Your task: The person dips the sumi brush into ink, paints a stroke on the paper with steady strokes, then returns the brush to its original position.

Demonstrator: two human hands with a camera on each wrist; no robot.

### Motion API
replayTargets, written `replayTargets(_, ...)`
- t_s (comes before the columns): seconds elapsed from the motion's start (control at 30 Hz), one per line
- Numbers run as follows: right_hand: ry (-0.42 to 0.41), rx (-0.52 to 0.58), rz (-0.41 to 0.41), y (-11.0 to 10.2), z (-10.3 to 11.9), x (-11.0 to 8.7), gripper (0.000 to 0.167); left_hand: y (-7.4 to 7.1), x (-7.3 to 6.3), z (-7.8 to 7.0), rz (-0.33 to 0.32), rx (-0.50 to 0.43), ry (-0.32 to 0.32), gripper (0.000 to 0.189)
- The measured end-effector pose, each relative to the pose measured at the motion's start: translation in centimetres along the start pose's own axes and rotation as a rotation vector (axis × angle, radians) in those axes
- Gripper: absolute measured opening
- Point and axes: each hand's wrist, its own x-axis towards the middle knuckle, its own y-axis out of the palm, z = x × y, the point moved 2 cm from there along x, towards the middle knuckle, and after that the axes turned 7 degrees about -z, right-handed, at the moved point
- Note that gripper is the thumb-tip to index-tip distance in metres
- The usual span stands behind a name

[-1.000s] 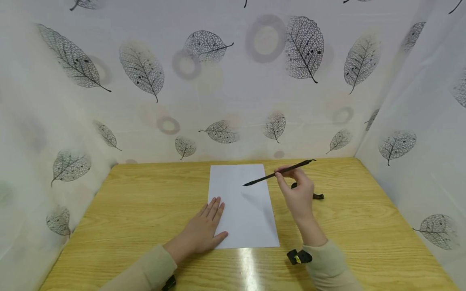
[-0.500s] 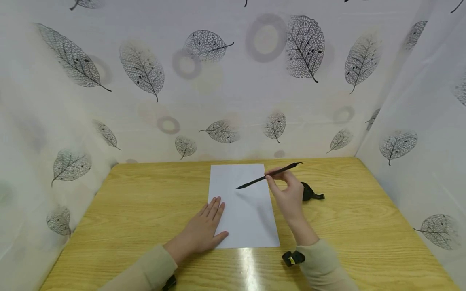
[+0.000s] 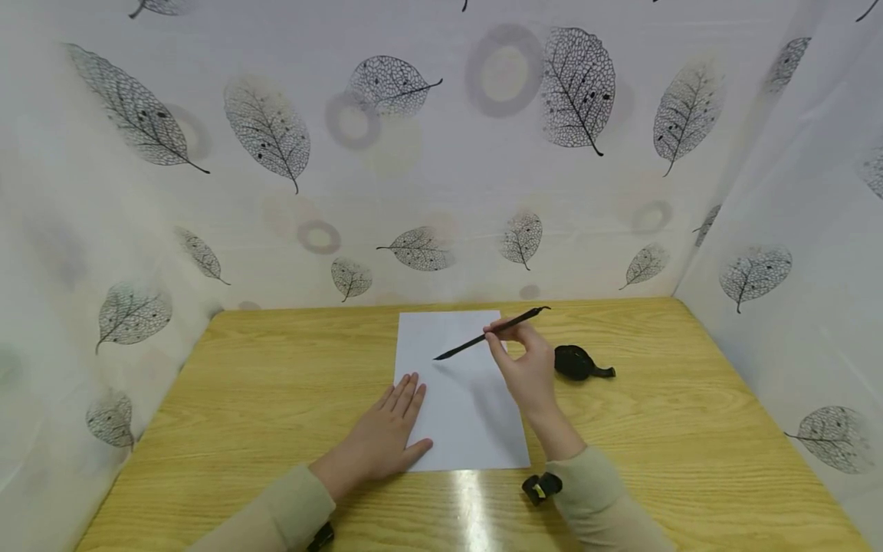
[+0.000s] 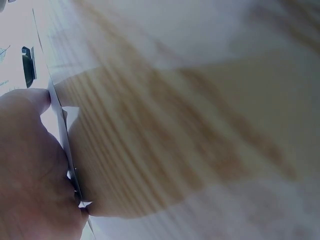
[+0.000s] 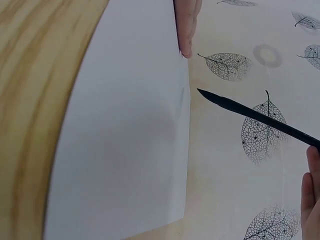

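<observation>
A dark calligraphy brush [image 3: 461, 348] with a pointed tip and a small loop at its tail is pinched between the thumb and fingers of my right hand [image 3: 527, 372]. Its tip points left, held apart from the white paper [image 3: 476, 429], which carries the brush's shadow. In the right wrist view the brush [image 5: 260, 117] slants with its tip clear of the sheet. My left hand [image 3: 386, 429] lies flat with fingers extended across the paper's lower left edge. Part of that left hand [image 4: 30, 160] shows in the left wrist view.
Right of my right hand, a black rounded object [image 3: 576, 363] with a short handle sits on the wooden table [image 3: 276, 360]. Leaf-patterned white cloth [image 3: 428, 176] encloses the table at the back and both sides. A small black device [image 3: 541, 487] is at my right wrist.
My right hand has moved left with the brush, bringing the tip farther over the paper and uncovering the black object. My left hand and the paper have stayed put.
</observation>
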Motion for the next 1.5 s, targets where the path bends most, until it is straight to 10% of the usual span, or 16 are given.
replayTargets(0.8,-0.043,-0.017,-0.021,1.6,-0.4,-0.6,0.012,0.3,0.1,0.2,-0.018,0.017,0.007,0.086)
replayTargets(1.5,-0.104,-0.206,0.142,2.2,0.1,-0.4,0.013,0.4,0.4,0.4,0.001,0.045,-0.001,0.087)
